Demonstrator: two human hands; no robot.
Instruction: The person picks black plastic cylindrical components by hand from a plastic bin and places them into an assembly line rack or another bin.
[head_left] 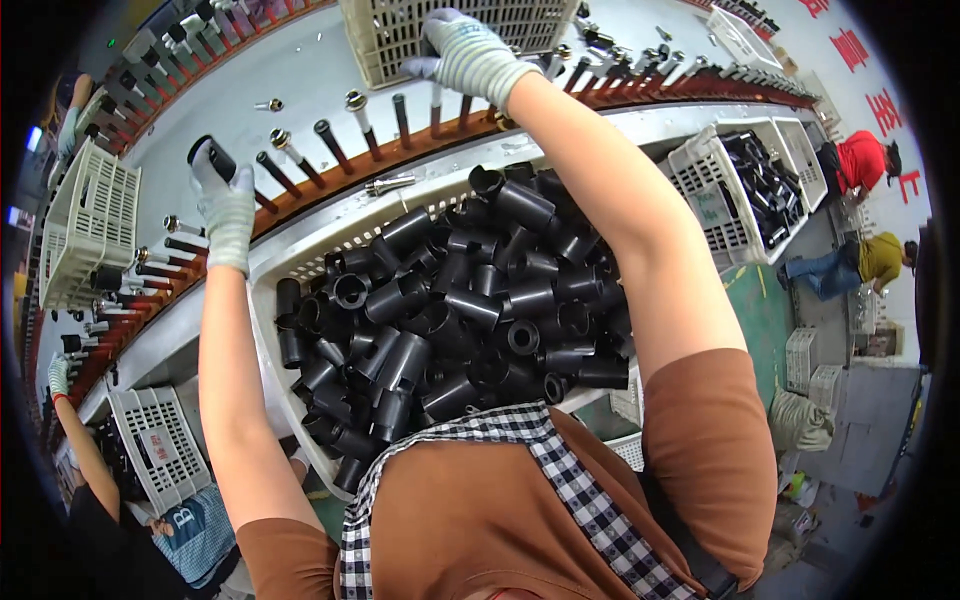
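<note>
My left hand [228,210], in a pale knit glove, is closed round a short black plastic tube [213,155]. It holds the tube tilted above a long brown rail [330,185] with a row of upright rods. At the far side of the rail, my gloved right hand [475,58] is in front of a cream lattice crate [385,45]. Its thumb and fingers are apart; whether they touch the crate, I cannot tell. Between my arms, a large cream basket [262,310] is heaped with black plastic tubes [470,300], some with cut-out ends.
A metal fitting [390,184] lies near the basket's far rim. More crates stand at the left [90,225] and at the right [700,180]. A co-worker's gloved hand [60,375] is by the rail at the left. Two people stand farther off at the right.
</note>
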